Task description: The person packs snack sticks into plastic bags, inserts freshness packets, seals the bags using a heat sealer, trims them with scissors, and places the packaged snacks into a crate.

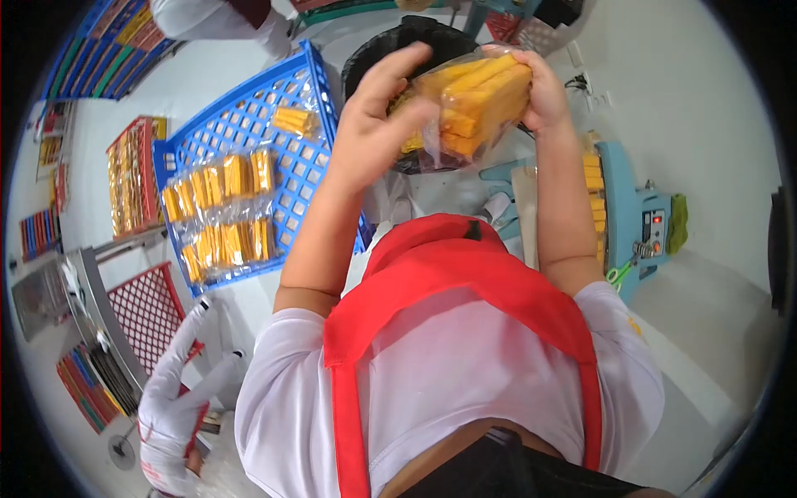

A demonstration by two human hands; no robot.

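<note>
My right hand (pixel 546 93) grips the upper right edge of a clear plastic bag (pixel 481 104) filled with yellow-orange sticks. At the bag's left side my left hand (pixel 369 124) is open, thumb and fingers apart and slightly blurred; whether its thumb touches the plastic I cannot tell. Behind and below the bag stands a bin with a black liner (pixel 365 62). Left of my left forearm, a blue crate (pixel 295 183) holds two rows of packed yellow stick bags (pixel 220 183), with another small pack (pixel 295 121) lying apart near its far end.
At right stands a teal machine (pixel 635 187) with a lit panel, yellow pieces (pixel 594 195) along its side, green scissors (pixel 618 274) and a green cloth (pixel 678 222). A red crate (pixel 145 311), a filled red tray (pixel 133 178) and a co-worker (pixel 170 423) are at left.
</note>
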